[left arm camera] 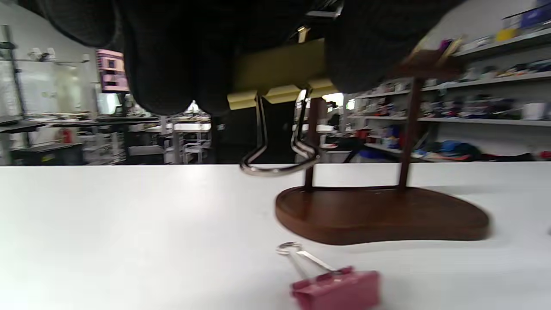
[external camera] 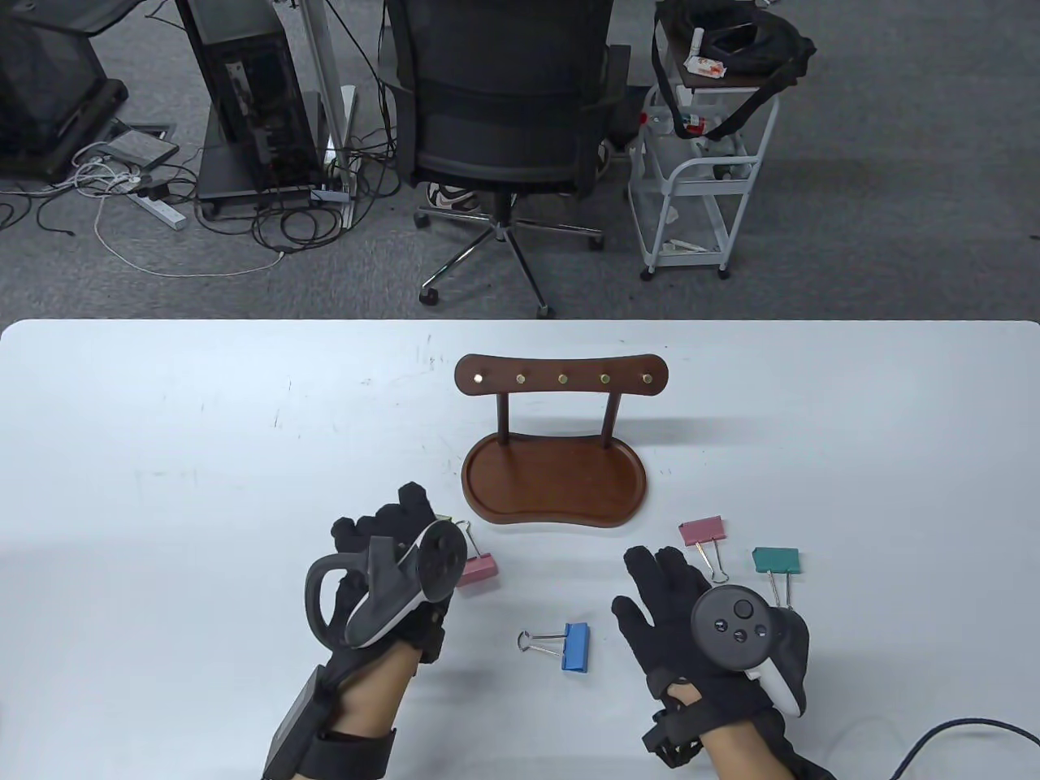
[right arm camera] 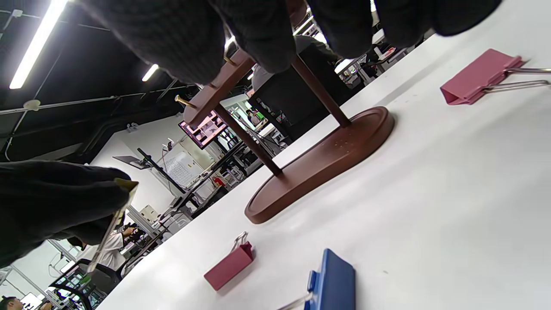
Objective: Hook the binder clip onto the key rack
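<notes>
The dark wooden key rack (external camera: pixel 561 479) stands mid-table, with several brass pegs along its top bar (external camera: pixel 562 379). My left hand (external camera: pixel 418 516) pinches a yellow binder clip (left arm camera: pixel 280 73) by its body, just above the table in front of the rack's left end. The clip's wire handles (left arm camera: pixel 280 165) hang down. The hand hides this clip in the table view. My right hand (external camera: pixel 658 569) is open and holds nothing, its fingers spread above the table right of the blue clip (external camera: pixel 575 646).
A pink clip (external camera: pixel 478 569) lies beside my left hand. Another pink clip (external camera: pixel 703 532) and a green clip (external camera: pixel 776 561) lie by my right hand. The rack's tray base (left arm camera: pixel 379 213) is bare. A cable (external camera: pixel 959 731) trails at the bottom right.
</notes>
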Demonstrator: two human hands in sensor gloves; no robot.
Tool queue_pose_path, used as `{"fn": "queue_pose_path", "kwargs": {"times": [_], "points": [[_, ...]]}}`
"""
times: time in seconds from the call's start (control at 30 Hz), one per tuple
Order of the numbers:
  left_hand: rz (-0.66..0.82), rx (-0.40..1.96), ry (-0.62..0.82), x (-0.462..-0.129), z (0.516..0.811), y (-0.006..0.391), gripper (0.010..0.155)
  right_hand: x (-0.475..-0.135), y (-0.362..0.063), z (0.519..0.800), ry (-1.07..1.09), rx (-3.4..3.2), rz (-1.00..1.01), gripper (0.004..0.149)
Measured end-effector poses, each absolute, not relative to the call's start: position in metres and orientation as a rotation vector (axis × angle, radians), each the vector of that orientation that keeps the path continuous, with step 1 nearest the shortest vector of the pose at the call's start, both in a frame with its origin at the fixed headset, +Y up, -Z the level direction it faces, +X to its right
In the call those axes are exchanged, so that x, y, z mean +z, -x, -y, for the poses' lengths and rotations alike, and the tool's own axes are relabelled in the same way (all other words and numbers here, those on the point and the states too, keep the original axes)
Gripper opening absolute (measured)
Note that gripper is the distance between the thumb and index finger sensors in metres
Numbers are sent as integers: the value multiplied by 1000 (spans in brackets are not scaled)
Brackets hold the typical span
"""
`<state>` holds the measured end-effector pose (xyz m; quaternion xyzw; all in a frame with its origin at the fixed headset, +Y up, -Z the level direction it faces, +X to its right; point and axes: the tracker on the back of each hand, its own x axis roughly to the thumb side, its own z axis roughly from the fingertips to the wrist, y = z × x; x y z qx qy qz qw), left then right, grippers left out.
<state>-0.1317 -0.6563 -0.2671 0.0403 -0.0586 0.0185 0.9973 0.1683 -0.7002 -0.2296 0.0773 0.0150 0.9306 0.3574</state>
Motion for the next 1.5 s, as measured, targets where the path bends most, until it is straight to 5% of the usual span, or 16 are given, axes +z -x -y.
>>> {"fn": "queue_pose_path", "kwargs": {"times": [0.27,0.8,1.5], "points": [[347,81,-108,-227,653,104,82,-232,-171,701,-211,2376,-20,68],[454,80,-124,-205,672,78,88,-234,-172,700,-360,2302,28,67],[587,178,-161,-199,683,91,98,-225,-133,695,-1007,2214,-15,61]]}}
